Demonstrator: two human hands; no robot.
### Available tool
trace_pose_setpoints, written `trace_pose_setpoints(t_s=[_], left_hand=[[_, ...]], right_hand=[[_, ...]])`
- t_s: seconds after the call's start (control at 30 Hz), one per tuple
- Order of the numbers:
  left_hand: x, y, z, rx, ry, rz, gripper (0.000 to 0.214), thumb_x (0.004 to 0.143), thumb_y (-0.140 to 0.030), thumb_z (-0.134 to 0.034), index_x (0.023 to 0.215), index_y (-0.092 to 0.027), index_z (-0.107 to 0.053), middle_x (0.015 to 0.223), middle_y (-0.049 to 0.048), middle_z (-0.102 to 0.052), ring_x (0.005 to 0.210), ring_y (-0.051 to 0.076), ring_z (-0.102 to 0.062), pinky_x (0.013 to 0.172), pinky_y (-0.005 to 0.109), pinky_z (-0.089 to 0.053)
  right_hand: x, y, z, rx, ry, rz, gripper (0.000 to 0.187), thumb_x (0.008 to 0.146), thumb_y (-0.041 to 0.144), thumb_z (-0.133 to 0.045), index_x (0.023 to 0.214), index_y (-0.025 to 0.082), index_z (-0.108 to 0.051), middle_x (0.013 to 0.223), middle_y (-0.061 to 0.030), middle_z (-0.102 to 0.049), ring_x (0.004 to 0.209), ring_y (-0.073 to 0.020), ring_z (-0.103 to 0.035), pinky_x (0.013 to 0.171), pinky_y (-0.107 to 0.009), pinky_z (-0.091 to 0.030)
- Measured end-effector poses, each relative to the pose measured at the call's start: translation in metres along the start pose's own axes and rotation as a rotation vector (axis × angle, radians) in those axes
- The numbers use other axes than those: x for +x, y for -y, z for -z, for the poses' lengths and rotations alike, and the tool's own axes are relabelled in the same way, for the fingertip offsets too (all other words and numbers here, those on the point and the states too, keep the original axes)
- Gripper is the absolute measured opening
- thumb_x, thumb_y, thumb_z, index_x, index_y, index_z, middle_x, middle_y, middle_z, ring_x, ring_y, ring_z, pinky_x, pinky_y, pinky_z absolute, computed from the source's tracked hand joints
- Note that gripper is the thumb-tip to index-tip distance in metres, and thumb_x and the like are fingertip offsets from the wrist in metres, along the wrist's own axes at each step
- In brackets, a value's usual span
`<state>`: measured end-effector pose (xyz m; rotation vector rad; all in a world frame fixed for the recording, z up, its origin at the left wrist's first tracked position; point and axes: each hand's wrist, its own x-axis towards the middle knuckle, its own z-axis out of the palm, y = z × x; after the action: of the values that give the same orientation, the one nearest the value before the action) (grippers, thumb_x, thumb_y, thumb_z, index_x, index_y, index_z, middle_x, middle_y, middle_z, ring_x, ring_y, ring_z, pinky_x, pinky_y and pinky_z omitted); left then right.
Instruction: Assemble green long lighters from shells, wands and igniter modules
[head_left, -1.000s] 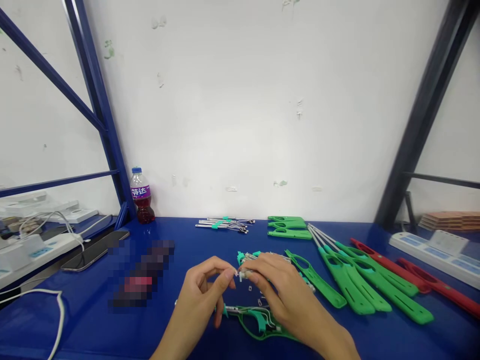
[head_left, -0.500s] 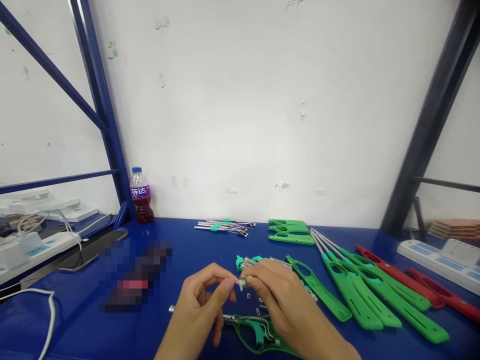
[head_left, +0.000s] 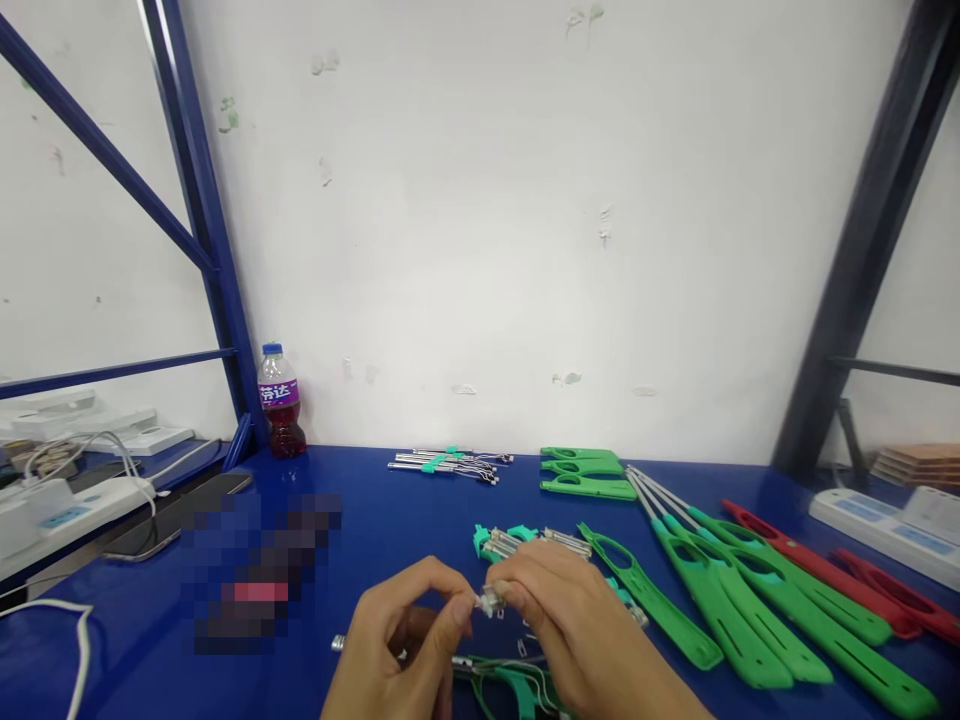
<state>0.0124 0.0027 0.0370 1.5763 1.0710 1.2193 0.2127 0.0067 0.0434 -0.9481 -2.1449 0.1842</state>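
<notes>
My left hand [head_left: 416,635] is pinched at thumb and forefinger on a tiny whitish end, too small to name. My right hand [head_left: 574,625] grips a small translucent part [head_left: 492,598] between thumb and fingers, and the fingertips of both hands nearly meet at it. Below them lies a green casing with a teal trigger [head_left: 519,690], wires and a metal tube [head_left: 339,643], partly hidden by my hands. Small metal and clear pieces with teal parts [head_left: 501,541] lie just behind my right hand. A green half shell [head_left: 652,595] rests to its right.
Green long-nosed lighters [head_left: 720,600] and red ones [head_left: 825,570] lie at the right. Farther back are green shells [head_left: 585,470] and metal tubes with wires [head_left: 442,462]. A drink bottle [head_left: 281,405], a phone [head_left: 180,515] and a power strip [head_left: 112,510] are at the left.
The view has tilted slightly, so the things on the table appear a little lower. Both hands stay together, and more of the translucent part shows between the fingertips.
</notes>
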Motion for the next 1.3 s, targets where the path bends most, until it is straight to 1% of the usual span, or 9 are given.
trace_pose_setpoints(t_s=[0.2, 0.43, 0.6, 0.77, 0.87, 0.97, 1.07, 1.17, 1.3], left_hand=[[-0.006, -0.002, -0.005, 0.002, -0.041, -0.067, 0.047, 0.094, -0.066, -0.07, 0.078, -0.021, -0.07, 0.052, -0.0027, -0.056, 0.044, 0.017, -0.063, 0.048, 0.023, -0.039], [-0.01, -0.006, -0.011, -0.115, -0.035, -0.031, 0.052, 0.09, -0.068, -0.074, 0.073, -0.02, -0.066, 0.06, -0.0039, -0.056, 0.039, 0.013, -0.062, 0.046, 0.022, -0.039], [-0.005, -0.002, -0.003, -0.11, 0.045, -0.079, 0.046, 0.095, -0.062, -0.072, 0.078, -0.019, -0.069, 0.066, -0.0028, -0.059, 0.042, 0.013, -0.065, 0.047, 0.021, -0.044], [0.005, 0.004, 0.003, 0.057, 0.111, -0.095, 0.043, 0.099, -0.058, -0.066, 0.082, -0.019, -0.076, 0.062, -0.0005, -0.064, 0.042, 0.014, -0.057, 0.043, 0.022, -0.042], [0.007, 0.009, -0.001, 0.251, 0.09, -0.205, 0.044, 0.105, -0.05, -0.058, 0.076, -0.022, -0.075, 0.056, -0.0004, -0.063, 0.048, 0.016, -0.058, 0.049, 0.024, -0.044], [0.006, 0.014, -0.006, 0.476, 0.122, -0.367, 0.034, 0.107, -0.035, -0.055, 0.081, -0.023, -0.075, 0.07, 0.0022, -0.071, 0.065, 0.02, -0.065, 0.064, 0.029, -0.049], [0.006, 0.019, -0.009, 0.57, 0.223, -0.445, 0.024, 0.105, -0.024, -0.052, 0.095, -0.023, -0.074, 0.089, 0.006, -0.075, 0.082, 0.024, -0.068, 0.075, 0.034, -0.052], [0.006, 0.02, -0.009, 0.598, 0.304, -0.458, 0.023, 0.103, -0.018, -0.05, 0.102, -0.023, -0.073, 0.099, 0.007, -0.072, 0.091, 0.025, -0.068, 0.085, 0.037, -0.053], [0.004, 0.019, -0.009, 0.663, 0.383, -0.427, 0.02, 0.099, -0.015, -0.057, 0.107, -0.023, -0.075, 0.103, 0.0058, -0.071, 0.095, 0.025, -0.068, 0.09, 0.04, -0.054]], right_hand=[[0.002, 0.001, 0.001, -0.005, 0.002, 0.01, 0.031, 0.111, 0.016, -0.038, 0.101, 0.025, -0.066, 0.101, -0.0013, -0.075, 0.093, -0.0209, -0.069, 0.088, -0.035, -0.052], [0.002, 0.001, 0.0, 0.022, -0.02, 0.043, 0.03, 0.112, 0.018, -0.038, 0.1, 0.023, -0.065, 0.097, -0.0024, -0.075, 0.087, -0.0203, -0.068, 0.079, -0.033, -0.051], [0.002, 0.001, 0.002, 0.049, 0.013, 0.016, 0.032, 0.113, 0.02, -0.036, 0.099, 0.024, -0.064, 0.097, -0.0023, -0.073, 0.087, -0.02, -0.066, 0.079, -0.033, -0.049], [0.001, 0.004, 0.015, 0.033, 0.095, -0.106, 0.034, 0.116, 0.027, -0.034, 0.092, 0.025, -0.058, 0.09, 0.0012, -0.068, 0.084, -0.018, -0.062, 0.08, -0.032, -0.046], [-0.001, 0.003, 0.024, 0.04, 0.039, -0.24, 0.042, 0.117, 0.038, -0.031, 0.084, 0.025, -0.054, 0.082, 0.0017, -0.064, 0.078, -0.018, -0.06, 0.075, -0.033, -0.043], [-0.006, -0.003, 0.036, 0.058, -0.032, -0.342, 0.046, 0.116, 0.048, -0.028, 0.083, 0.026, -0.051, 0.079, 0.0016, -0.06, 0.074, -0.0187, -0.059, 0.07, -0.033, -0.043], [-0.012, -0.01, 0.045, -0.003, 0.021, -0.398, 0.042, 0.11, 0.056, -0.042, 0.081, 0.027, -0.042, 0.073, 0.0034, -0.053, 0.065, -0.018, -0.051, 0.059, -0.031, -0.04], [-0.017, -0.015, 0.048, -0.055, 0.13, -0.442, 0.038, 0.102, 0.051, -0.063, 0.082, 0.027, -0.042, 0.077, 0.0042, -0.057, 0.067, -0.0174, -0.052, 0.058, -0.029, -0.041], [-0.022, -0.021, 0.045, -0.048, 0.26, -0.387, 0.013, 0.101, 0.028, -0.064, 0.093, 0.028, -0.053, 0.09, 0.0036, -0.067, 0.08, -0.0194, -0.062, 0.067, -0.03, -0.046]])
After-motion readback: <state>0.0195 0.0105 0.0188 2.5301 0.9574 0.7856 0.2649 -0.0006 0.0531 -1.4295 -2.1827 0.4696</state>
